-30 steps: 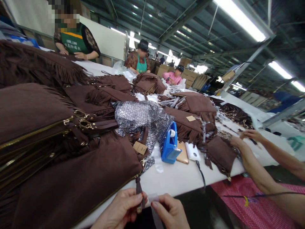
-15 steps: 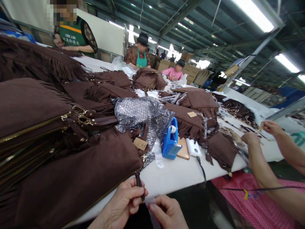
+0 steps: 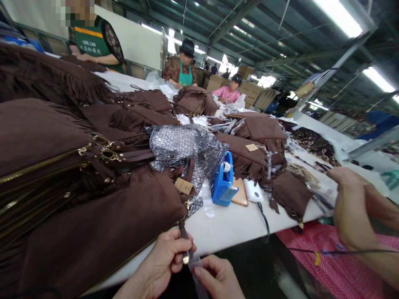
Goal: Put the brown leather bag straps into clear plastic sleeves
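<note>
1. While the head view is the only one to log, it shows both hands at work just past the table edge (image 3: pixel 230 232).
2. Left hand (image 3: pixel 165 257): thumb and fingers pinched on a brown pull tab (image 3: pixel 183 228), which hangs from the zip end of a large brown bag (image 3: pixel 109 224). The bag lies on the table, up and to the left of this hand.
3. Right hand (image 3: pixel 220 276): thumb and forefinger closed on a translucent strip (image 3: pixel 196 278), just right of the left fingertips.
4. Change against half a second ago: the tab's gold end (image 3: pixel 186 258) now shows bright below the left fingertips, with the strip close beside it; whether they touch, cannot tell. Reading: the tab is being held exposed and the work at it looks unfinished.
5. Also changed: right of both hands, a co-worker's forearms (image 3: pixel 352 207) now overlap; they were apart.
6. Ahead of the right hand: blue tape dispenser (image 3: pixel 223 189), gold phone (image 3: pixel 240 193) and white device (image 3: pixel 253 190), side by side.
7. Writing: tan tag (image 3: pixel 183 186) above the left hand has print too small to read; a second tag (image 3: pixel 251 147), farther off beyond the dispenser, likewise. Patterned plastic (image 3: pixel 177 143) past the left hand carries a repeating motif, no legible word. Green apron (image 3: pixel 90 41), far beyond the left hand, has pale Latin capitals over a line of Chinese characters; spelling uncertain.
</note>
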`<state>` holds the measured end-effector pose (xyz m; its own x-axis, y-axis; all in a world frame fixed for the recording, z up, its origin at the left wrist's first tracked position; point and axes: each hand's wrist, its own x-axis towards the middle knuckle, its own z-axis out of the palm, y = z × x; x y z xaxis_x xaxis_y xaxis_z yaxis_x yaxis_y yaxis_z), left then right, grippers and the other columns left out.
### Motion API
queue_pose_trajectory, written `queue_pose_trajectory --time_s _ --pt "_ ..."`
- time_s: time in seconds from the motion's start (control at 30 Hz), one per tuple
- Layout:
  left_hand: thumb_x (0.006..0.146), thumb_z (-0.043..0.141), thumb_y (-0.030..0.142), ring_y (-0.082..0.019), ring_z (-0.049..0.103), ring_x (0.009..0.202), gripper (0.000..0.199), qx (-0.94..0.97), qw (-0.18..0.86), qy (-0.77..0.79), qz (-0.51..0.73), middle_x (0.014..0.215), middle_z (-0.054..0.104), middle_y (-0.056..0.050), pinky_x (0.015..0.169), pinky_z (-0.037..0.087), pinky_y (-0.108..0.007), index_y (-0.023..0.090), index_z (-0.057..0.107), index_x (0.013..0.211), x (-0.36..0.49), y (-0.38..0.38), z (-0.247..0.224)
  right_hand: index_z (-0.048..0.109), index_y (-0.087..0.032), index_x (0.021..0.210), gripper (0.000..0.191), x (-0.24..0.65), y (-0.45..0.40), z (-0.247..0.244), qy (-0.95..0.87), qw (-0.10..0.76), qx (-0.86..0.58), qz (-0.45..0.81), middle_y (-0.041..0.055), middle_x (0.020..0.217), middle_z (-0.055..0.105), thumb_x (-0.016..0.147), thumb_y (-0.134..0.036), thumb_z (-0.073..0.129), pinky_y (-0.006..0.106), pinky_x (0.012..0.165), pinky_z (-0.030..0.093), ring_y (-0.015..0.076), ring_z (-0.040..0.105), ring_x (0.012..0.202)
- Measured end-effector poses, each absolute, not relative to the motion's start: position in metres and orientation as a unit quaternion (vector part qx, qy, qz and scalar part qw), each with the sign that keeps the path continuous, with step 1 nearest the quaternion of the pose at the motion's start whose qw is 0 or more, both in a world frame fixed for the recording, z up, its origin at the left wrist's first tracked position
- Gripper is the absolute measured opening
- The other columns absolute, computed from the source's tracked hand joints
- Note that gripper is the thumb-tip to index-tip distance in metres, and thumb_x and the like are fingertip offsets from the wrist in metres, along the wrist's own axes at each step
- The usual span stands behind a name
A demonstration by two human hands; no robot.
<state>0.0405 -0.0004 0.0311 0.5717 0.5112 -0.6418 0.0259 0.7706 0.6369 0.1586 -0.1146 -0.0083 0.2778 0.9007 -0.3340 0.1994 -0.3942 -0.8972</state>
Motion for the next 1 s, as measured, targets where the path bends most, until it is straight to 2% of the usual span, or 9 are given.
queue_pose_trajectory --time_s 0.23,0.33,0.43,0.53,0.57,0.63,0.73,0.87,1.0 --pt "0.045 0.063 0.023 0.0 0.027 0.036 0.022 0.283 0.837 0.44 0.161 0.052 0.055 -0.001 0.036 0.011 -0.017 0.012 0.052 0.061 0.042 -0.002 0.03 0.066 -0.012 0.067 0.035 0.159 -0.115 -0.009 -0.372 0.402 -0.686 0.48 0.0001 0.056 0.053 0.07 -0.047 0.059 0.022 0.05 0.029 0.0106 0.041 0.052" --pt "0.046 0.065 0.024 0.0 0.028 0.036 0.023 0.275 0.844 0.43 0.165 0.052 0.055 -0.001 0.036 0.013 -0.016 0.012 0.053 0.062 0.041 -0.003 0.028 0.063 -0.013 0.068 0.034 0.161 -0.116 -0.01 -0.4 0.391 -0.687 0.464 0.0 0.059 0.053 0.075 -0.045 0.055 0.022 0.052 0.031 0.0114 0.042 0.055" --pt "0.047 0.067 0.024 -0.001 0.03 0.037 0.025 0.268 0.848 0.424 0.172 0.054 0.056 -0.001 0.036 0.014 -0.016 0.012 0.054 0.064 0.041 -0.003 0.027 0.059 -0.016 0.081 0.027 0.161 -0.119 -0.012 -0.425 0.386 -0.704 0.418 0.0001 0.064 0.054 0.081 -0.04 0.049 0.022 0.055 0.036 0.0126 0.046 0.058" --pt "0.048 0.069 0.025 -0.001 0.031 0.039 0.026 0.266 0.849 0.419 0.179 0.054 0.057 -0.001 0.036 0.016 -0.015 0.012 0.053 0.064 0.041 -0.003 0.026 0.056 -0.019 0.102 0.027 0.159 -0.122 -0.011 -0.426 0.438 -0.727 0.315 0.0028 0.076 0.058 0.084 -0.034 0.043 0.023 0.063 0.041 0.015 0.053 0.067" --pt "0.049 0.069 0.026 -0.001 0.031 0.039 0.027 0.269 0.848 0.419 0.181 0.054 0.056 0.0 0.036 0.016 -0.015 0.012 0.052 0.064 0.042 -0.003 0.025 0.057 -0.021 0.102 0.026 0.158 -0.122 -0.009 -0.442 0.459 -0.719 0.279 0.0037 0.081 0.058 0.085 -0.032 0.04 0.024 0.067 0.041 0.0155 0.054 0.072" --pt "0.049 0.069 0.027 -0.001 0.031 0.038 0.027 0.279 0.843 0.419 0.187 0.054 0.055 0.0 0.036 0.016 -0.016 0.012 0.052 0.064 0.043 -0.004 0.023 0.062 -0.022 0.089 0.026 0.156 -0.12 -0.001 -0.489 0.474 -0.694 0.234 0.0035 0.083 0.056 0.085 -0.025 0.036 0.023 0.069 0.041 0.0149 0.054 0.075" --pt "0.048 0.07 0.029 -0.002 0.03 0.038 0.029 0.296 0.834 0.422 0.197 0.051 0.053 0.002 0.036 0.017 -0.017 0.013 0.051 0.063 0.045 -0.005 0.02 0.058 -0.02 0.073 0.023 0.152 -0.113 0.014 -0.526 0.438 -0.692 0.23 0.0016 0.071 0.051 0.083 -0.02 0.037 0.023 0.061 0.04 0.0131 0.051 0.065" --pt "0.05 0.069 0.034 -0.003 0.028 0.034 0.03 0.328 0.822 0.418 0.206 0.038 0.039 0.008 0.035 0.017 -0.017 0.015 0.048 0.06 0.046 -0.008 0.016 0.058 -0.019 0.083 0.01 0.149 -0.102 0.025 -0.591 0.368 -0.692 0.191 0.0025 0.073 0.05 0.08 -0.018 0.049 0.023 0.061 0.042 0.0138 0.053 0.068" --pt "0.052 0.066 0.042 -0.003 0.026 0.03 0.033 0.38 0.792 0.437 0.193 0.033 0.036 0.008 0.033 0.013 -0.018 0.017 0.045 0.054 0.047 -0.007 0.017 0.059 -0.019 0.088 0.015 0.15 -0.095 0.023 -0.65 0.331 -0.665 0.16 0.0027 0.074 0.051 0.079 -0.012 0.049 0.024 0.061 0.043 0.0141 0.054 0.069"
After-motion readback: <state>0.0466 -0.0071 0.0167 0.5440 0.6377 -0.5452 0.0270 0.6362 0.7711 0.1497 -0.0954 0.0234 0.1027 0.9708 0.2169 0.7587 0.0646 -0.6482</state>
